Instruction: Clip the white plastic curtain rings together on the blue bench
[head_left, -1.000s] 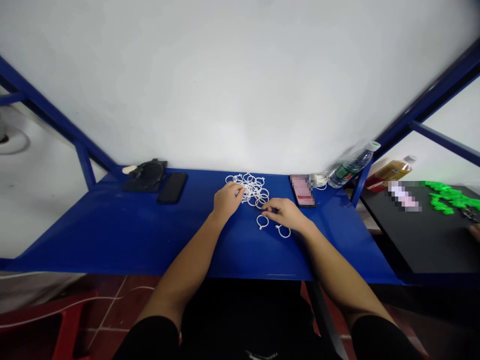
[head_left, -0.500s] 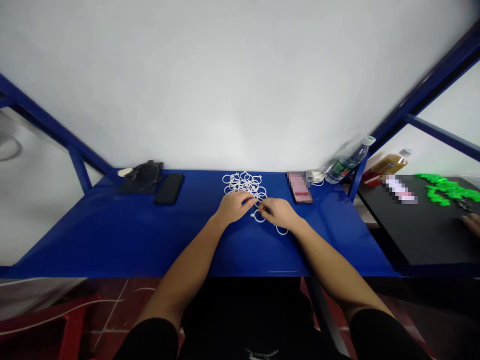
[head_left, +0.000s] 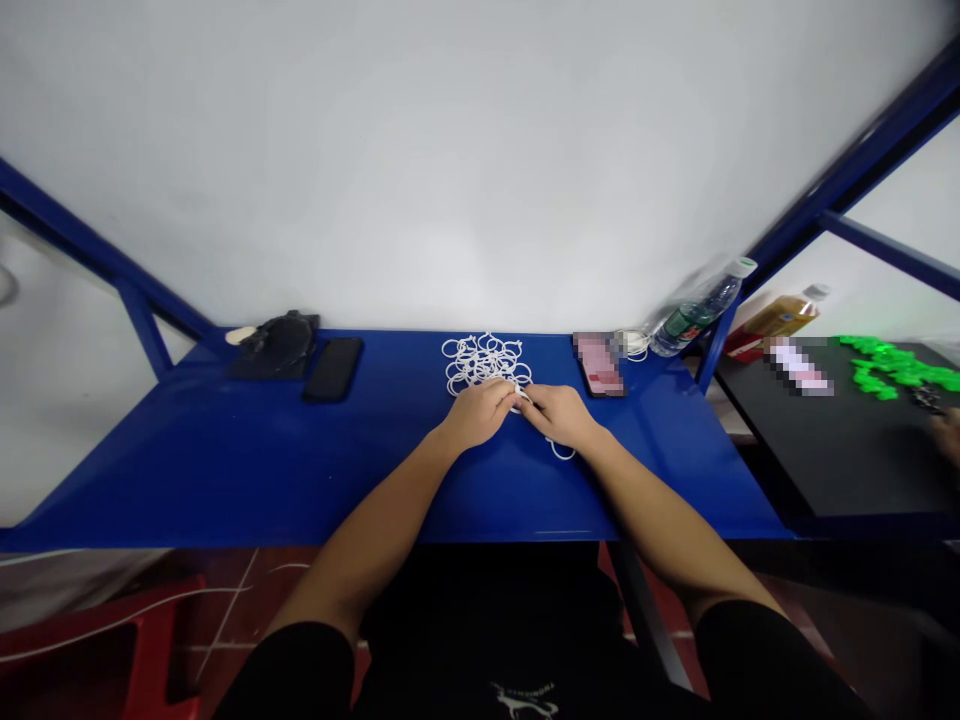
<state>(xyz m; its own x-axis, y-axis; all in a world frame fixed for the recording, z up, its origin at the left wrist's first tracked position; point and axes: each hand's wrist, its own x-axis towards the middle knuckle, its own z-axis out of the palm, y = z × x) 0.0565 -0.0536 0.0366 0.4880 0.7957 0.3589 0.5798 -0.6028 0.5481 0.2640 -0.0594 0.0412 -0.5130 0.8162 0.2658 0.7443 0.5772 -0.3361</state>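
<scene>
A heap of white plastic rings (head_left: 484, 358), each with a small knob, lies on the blue table just beyond my hands. My left hand (head_left: 484, 412) and my right hand (head_left: 559, 413) meet in front of the heap, fingertips closed together on one white ring (head_left: 523, 393). Most of that ring is hidden by the fingers. Another white ring (head_left: 562, 453) lies on the table under the edge of my right hand, partly covered by it.
A black phone (head_left: 334, 369) and a black plastic bag (head_left: 279, 345) lie to the left. At right are a lit phone (head_left: 598, 364), a white cable (head_left: 634, 345) and a leaning water bottle (head_left: 697, 315). Green pieces (head_left: 892, 365) lie on a black side table (head_left: 847, 450), near another person's hand (head_left: 949, 432).
Both hands have come together, and the ring that lay between them on the table is now held up in the fingers. The view has tilted slightly.
</scene>
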